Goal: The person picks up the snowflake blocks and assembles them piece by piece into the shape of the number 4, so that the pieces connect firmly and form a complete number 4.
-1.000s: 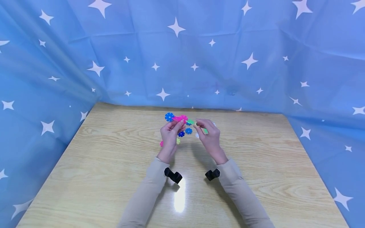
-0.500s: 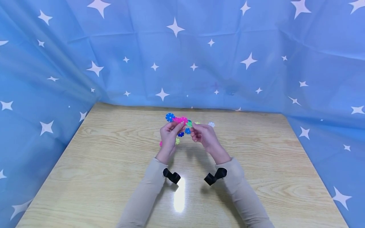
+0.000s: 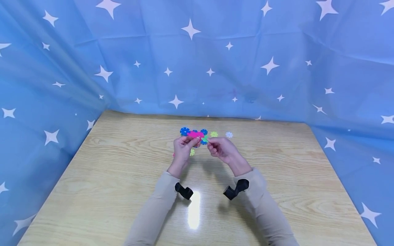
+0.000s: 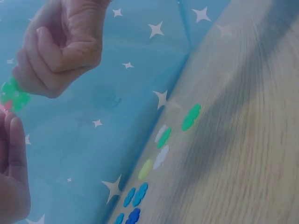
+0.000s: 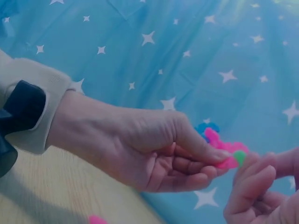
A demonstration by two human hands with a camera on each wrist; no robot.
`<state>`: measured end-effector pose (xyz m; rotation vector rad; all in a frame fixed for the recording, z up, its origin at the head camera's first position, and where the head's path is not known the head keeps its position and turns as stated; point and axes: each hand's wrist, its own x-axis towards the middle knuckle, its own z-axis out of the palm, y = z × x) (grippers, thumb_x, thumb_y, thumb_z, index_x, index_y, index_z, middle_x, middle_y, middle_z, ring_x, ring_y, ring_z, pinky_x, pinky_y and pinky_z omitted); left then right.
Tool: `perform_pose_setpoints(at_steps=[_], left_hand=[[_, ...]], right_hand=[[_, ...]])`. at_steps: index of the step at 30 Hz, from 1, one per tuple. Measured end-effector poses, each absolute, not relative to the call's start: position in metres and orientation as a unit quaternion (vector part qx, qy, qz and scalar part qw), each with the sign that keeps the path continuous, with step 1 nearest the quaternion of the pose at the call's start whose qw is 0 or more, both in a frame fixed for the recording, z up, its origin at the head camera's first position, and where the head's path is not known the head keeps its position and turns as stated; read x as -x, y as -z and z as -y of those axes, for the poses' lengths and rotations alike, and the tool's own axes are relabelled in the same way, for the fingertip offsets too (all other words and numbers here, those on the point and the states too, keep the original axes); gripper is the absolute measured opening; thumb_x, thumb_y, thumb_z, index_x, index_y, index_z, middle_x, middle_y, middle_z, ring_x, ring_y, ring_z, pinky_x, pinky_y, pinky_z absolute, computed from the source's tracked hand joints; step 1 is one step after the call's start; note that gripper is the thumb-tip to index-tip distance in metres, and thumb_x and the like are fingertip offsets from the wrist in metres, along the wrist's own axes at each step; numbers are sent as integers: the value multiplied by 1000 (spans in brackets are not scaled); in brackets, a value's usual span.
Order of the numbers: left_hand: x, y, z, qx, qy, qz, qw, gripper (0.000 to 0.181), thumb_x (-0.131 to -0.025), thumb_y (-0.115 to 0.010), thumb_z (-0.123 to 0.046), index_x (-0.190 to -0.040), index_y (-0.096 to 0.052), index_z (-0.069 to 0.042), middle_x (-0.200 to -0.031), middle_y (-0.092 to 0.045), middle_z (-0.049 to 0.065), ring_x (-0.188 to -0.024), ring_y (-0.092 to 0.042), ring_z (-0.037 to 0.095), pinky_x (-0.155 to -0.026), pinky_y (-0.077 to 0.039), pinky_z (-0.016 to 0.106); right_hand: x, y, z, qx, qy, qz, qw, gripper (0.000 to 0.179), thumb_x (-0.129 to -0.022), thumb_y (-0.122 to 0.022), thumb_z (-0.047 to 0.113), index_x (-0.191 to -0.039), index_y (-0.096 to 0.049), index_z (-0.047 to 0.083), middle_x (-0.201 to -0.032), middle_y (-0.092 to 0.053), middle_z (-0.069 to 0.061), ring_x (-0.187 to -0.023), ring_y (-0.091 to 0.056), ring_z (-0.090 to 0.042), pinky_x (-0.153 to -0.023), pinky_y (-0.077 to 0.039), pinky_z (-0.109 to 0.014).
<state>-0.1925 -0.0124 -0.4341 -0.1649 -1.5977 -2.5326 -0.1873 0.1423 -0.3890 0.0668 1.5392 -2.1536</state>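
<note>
My left hand [image 3: 182,150] pinches joined pink interlocking discs [image 3: 194,134] between thumb and fingers. A blue interlocking disc [image 3: 185,131] sits at their left end; in the right wrist view, the blue disc [image 5: 208,128] appears attached behind the pink ones. My right hand [image 3: 226,150] pinches a notched green disc [image 3: 205,138] against the right end of the pink discs. In the left wrist view the green disc [image 4: 16,97] touches a bit of pink; how deep the slots engage is hidden by fingers.
Loose discs lie on the wooden table [image 3: 123,177] under and beyond the hands: a yellow-green disc [image 3: 213,134], a white disc [image 3: 229,135], a blue disc [image 3: 204,132]. Green discs [image 4: 191,117] show in the left wrist view. A starry blue curtain [image 3: 197,68] hangs behind.
My right hand has moved left, bringing the green disc from apart to against the pink discs. Both hands and the joined discs have come slightly lower in the head view.
</note>
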Motion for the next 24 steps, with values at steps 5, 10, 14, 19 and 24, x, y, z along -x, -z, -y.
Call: perform_pose_setpoints(at_steps=[5,10,14,19,24], left_hand=[[193,434,13,42,841,535,69,12,-84,-64,8,-73,-66,1,-61,-66,-2,-56,-64,8,-59,-57,22],[194,432,13,33,841,535,77,10,-84,-66,5,-75,-67,2,-63,-67,-1,-59,-66,11,-63,-58,24],[194,431,10,21,853,517,68,6,-84,-66,3,-79,-68,4,-67,-68,1,-63,-68,14,-67,-58,27],[195,429,10,-1,881,469,71,3,-83,-65,5,-81,-68,4,-72,-69,4,-65,-68,14,-68,-58,26],[198,430,14,-20,890,449,79,17,-82,-65,7,-75,-68,-8,-74,-70,4,-65,-67,12,-69,-58,27]], right_hand=[[188,389,-142,-29,786,-567,247,35,-96,-43,5,-65,-59,10,-59,-52,2,-48,-38,-6,-44,-30,-15],[191,388,-144,-13,775,-582,244,33,-98,-44,9,-69,-59,10,-62,-53,1,-50,-41,-7,-46,-33,-16],[192,390,-149,-5,770,-601,215,33,-100,-44,17,-73,-61,9,-65,-53,0,-53,-44,-8,-48,-35,-17],[194,402,-161,-17,746,-650,147,23,-98,-50,19,-89,-62,2,-72,-57,-1,-60,-51,-10,-54,-45,-18],[195,421,-183,-15,666,-738,104,33,-94,-59,19,-111,-59,-9,-90,-64,-4,-80,-61,-15,-77,-55,-32]])
